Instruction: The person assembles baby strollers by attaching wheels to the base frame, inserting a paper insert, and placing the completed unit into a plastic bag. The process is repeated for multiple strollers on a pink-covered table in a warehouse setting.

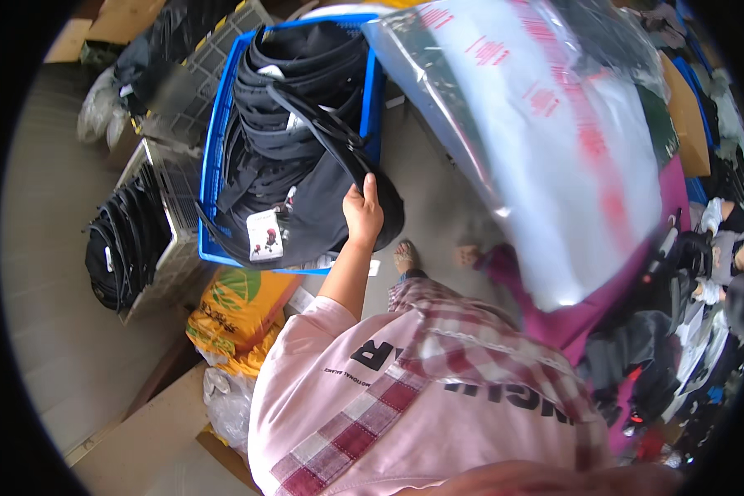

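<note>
My left hand reaches forward over a blue crate and is closed on the edge of a black fabric piece. Its thumb lies on top, while the other fingers are mostly hidden. This piece has a rounded edge and a long black strap or band, and a white hang tag with a small picture lies on it. Beneath and behind it, a stack of similar black fabric pieces fills the blue crate. I cannot see my right hand.
A large clear plastic bag with white contents takes up the upper right. At left, a grey crate stands near more black pieces. A yellow-orange sack lies below the blue crate. Purple cloth and mixed garments crowd the right.
</note>
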The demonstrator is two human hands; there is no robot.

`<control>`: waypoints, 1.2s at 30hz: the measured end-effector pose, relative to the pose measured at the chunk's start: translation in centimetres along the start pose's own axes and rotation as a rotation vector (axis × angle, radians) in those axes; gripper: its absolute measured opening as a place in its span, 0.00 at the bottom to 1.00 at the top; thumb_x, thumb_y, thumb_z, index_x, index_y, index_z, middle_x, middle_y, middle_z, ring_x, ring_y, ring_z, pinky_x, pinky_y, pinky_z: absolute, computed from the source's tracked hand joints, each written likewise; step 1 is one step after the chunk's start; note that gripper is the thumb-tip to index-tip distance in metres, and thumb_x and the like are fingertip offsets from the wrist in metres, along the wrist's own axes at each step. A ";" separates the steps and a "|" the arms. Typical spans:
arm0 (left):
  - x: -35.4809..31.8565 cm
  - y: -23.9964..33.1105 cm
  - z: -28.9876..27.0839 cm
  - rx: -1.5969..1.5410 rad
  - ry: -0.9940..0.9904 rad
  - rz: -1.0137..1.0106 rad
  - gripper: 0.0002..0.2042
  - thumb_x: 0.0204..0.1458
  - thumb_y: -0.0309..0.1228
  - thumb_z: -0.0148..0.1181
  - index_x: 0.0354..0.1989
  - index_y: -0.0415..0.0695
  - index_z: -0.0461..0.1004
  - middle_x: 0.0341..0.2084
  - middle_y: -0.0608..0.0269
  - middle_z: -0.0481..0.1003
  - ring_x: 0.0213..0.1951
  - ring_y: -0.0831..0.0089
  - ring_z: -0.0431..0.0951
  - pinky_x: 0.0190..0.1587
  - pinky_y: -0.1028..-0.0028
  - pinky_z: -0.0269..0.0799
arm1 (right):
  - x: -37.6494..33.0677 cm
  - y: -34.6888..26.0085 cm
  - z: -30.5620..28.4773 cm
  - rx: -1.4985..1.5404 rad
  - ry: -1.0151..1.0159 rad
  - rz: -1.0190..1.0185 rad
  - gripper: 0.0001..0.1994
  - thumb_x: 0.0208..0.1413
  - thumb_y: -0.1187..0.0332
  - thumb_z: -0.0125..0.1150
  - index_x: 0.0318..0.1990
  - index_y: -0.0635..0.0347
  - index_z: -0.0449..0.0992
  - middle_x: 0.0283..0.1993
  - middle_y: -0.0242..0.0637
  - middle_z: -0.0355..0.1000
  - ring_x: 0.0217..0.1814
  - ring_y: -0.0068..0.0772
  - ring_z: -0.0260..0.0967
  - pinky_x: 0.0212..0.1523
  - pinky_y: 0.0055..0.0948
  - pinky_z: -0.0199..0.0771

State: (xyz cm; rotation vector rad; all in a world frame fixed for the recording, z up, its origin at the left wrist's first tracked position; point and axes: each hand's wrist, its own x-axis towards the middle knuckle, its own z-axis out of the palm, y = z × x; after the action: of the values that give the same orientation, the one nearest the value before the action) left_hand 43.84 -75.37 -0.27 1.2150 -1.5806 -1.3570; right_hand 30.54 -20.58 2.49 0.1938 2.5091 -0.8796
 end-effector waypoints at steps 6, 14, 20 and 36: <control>-10.0 17.7 6.7 -0.441 -0.313 0.441 0.15 0.63 0.36 0.50 0.33 0.34 0.74 0.25 0.73 0.72 0.29 0.84 0.66 0.33 0.80 0.65 | -1.5 12.3 3.8 0.191 -0.035 0.026 0.16 0.55 0.57 0.57 0.33 0.64 0.75 0.29 0.43 0.75 0.31 0.40 0.72 0.36 0.39 0.72; -31.1 28.9 17.9 -0.678 -0.977 0.922 0.16 0.62 0.38 0.50 0.36 0.33 0.72 0.30 0.67 0.75 0.32 0.82 0.70 0.37 0.80 0.64 | -2.4 24.7 6.7 0.369 -0.061 -0.222 0.16 0.56 0.57 0.57 0.34 0.64 0.75 0.30 0.41 0.75 0.30 0.36 0.72 0.34 0.37 0.71; -42.2 32.0 22.4 -0.846 -1.289 0.842 0.22 0.63 0.45 0.47 0.24 0.38 0.70 0.20 0.71 0.70 0.24 0.84 0.64 0.27 0.80 0.57 | -5.9 20.9 -5.0 1.218 0.157 -0.056 0.24 0.60 0.48 0.50 0.49 0.60 0.72 0.42 0.38 0.75 0.43 0.33 0.72 0.45 0.33 0.70; -45.6 26.7 30.0 -0.729 -1.586 0.618 0.30 0.64 0.53 0.37 0.55 0.34 0.64 0.46 0.58 0.71 0.47 0.71 0.71 0.50 0.73 0.65 | -13.4 16.6 -18.5 1.954 0.737 -0.465 0.34 0.59 0.40 0.43 0.63 0.57 0.63 0.62 0.43 0.64 0.62 0.46 0.60 0.65 0.45 0.56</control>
State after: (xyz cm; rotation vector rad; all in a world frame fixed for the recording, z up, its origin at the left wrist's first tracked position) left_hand 24.31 -22.62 22.73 -1.0522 -1.7087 -2.1950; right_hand 39.82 4.20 12.37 0.5608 1.0325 -3.5201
